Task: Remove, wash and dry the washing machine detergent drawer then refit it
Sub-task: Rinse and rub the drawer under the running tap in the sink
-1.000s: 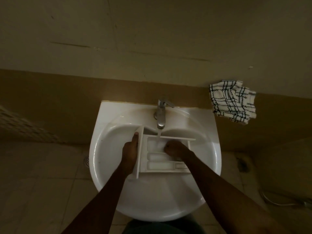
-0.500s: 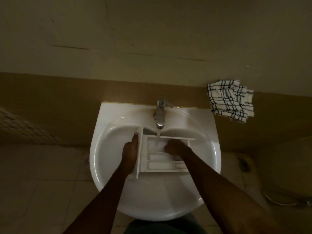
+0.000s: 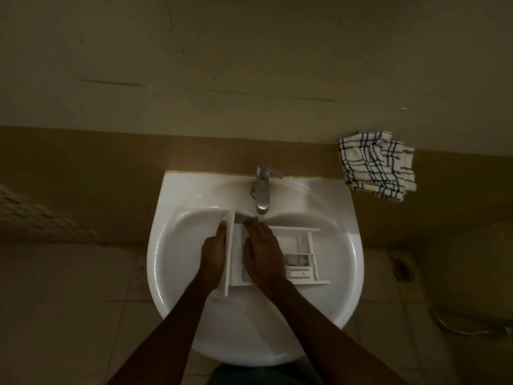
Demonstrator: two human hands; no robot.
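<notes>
The white detergent drawer lies across the bowl of the white basin, its front panel to the left, compartments facing up. My left hand grips the front panel from the left side. My right hand lies flat inside the drawer's left compartments, fingers straight and pointing toward the tap. Water from the spout falls at my right fingertips. The drawer's right end with its small inserts is uncovered.
A black-and-white checked cloth lies on the ledge behind the basin at the right. A floor drain sits left of the basin on the tiled floor. A hose lies on the floor at the lower right.
My right hand has moved left from the drawer's middle into the compartments beside the front panel, with fingers now stretched flat. The left hand keeps its grip on the panel.
</notes>
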